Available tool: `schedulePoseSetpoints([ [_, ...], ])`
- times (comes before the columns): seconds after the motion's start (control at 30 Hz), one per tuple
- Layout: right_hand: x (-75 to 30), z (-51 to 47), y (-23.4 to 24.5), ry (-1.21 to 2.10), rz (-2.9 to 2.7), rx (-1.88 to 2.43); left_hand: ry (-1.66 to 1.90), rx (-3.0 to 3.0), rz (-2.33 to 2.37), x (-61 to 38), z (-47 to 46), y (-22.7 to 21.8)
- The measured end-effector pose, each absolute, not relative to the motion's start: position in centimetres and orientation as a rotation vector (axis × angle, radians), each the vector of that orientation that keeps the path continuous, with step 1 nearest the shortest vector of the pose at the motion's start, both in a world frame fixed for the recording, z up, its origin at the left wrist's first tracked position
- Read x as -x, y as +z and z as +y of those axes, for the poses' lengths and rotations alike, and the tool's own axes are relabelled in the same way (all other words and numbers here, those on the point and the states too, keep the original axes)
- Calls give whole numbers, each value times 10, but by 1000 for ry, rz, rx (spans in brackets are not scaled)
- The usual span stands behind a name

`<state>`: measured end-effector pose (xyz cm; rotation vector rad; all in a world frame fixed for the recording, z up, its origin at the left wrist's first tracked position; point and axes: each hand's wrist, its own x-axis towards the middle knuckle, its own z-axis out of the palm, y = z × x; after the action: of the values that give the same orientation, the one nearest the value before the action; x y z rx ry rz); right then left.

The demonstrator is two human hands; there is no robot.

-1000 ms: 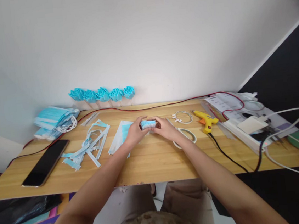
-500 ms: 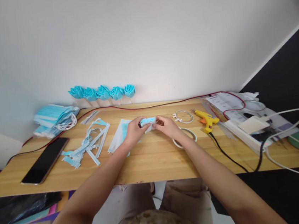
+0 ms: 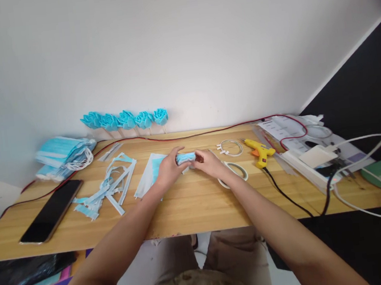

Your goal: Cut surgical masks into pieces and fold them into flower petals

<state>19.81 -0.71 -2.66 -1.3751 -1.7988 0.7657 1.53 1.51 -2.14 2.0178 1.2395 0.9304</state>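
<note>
My left hand (image 3: 168, 168) and my right hand (image 3: 209, 162) meet over the middle of the wooden table (image 3: 190, 206). Both pinch a small folded piece of blue mask fabric (image 3: 185, 157), one hand at each end, just above the tabletop. A flat blue and white mask sheet (image 3: 149, 176) lies under and left of my left hand. A white tape ring (image 3: 237, 171) lies beside my right wrist.
Several blue fabric roses (image 3: 125, 120) lean on the wall. A pile of cut mask strips (image 3: 108, 187), a stack of masks (image 3: 61, 156) and a black phone (image 3: 51, 211) lie left. A yellow glue gun (image 3: 259, 151), cables and papers (image 3: 314, 152) crowd the right.
The view has shifted slightly. My hands have stayed together on the blue piece, working it between the fingers; it now looks more tightly bunched.
</note>
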Motion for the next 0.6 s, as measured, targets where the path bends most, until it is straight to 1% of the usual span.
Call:
schedulePoseSetpoints([
  [0.17,-200,-5,-30,762,-1759,1395,897,-1993,1242,-11,20,-24],
  [0.47,-205,-6,-33,930,-1720,1318,926,-1910,1149,-7,26,-22],
  [0.6,-203,-8,-29,853,-1761,1363,913,-1948,1190,-10,22,-17],
])
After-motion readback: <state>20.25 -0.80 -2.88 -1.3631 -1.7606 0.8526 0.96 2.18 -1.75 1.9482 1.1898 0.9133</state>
